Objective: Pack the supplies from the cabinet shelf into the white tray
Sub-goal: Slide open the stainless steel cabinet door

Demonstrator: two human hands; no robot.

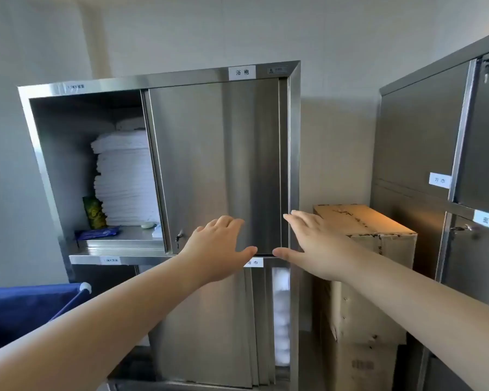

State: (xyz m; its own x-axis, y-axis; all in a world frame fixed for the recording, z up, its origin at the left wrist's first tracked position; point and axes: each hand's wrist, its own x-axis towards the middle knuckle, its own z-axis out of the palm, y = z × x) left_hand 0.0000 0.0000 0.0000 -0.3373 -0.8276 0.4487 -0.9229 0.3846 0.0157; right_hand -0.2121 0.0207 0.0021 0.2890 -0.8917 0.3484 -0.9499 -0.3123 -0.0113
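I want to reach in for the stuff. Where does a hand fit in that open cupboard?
The roomiest gap is between the cupboard's left wall and the towel stack, above the green packet. A bare strip of shelf lies right of the blue packet. Low down by the towels it is crowded.

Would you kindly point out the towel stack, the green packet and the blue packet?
towel stack (124, 179): head view, middle of the folded edges.
green packet (93, 213): head view, its front face.
blue packet (96, 233): head view, its top face.

Two hands (218, 246) (314, 244), two cabinets (218, 153) (418, 136), one towel stack (124, 176), one blue bin (20, 311).
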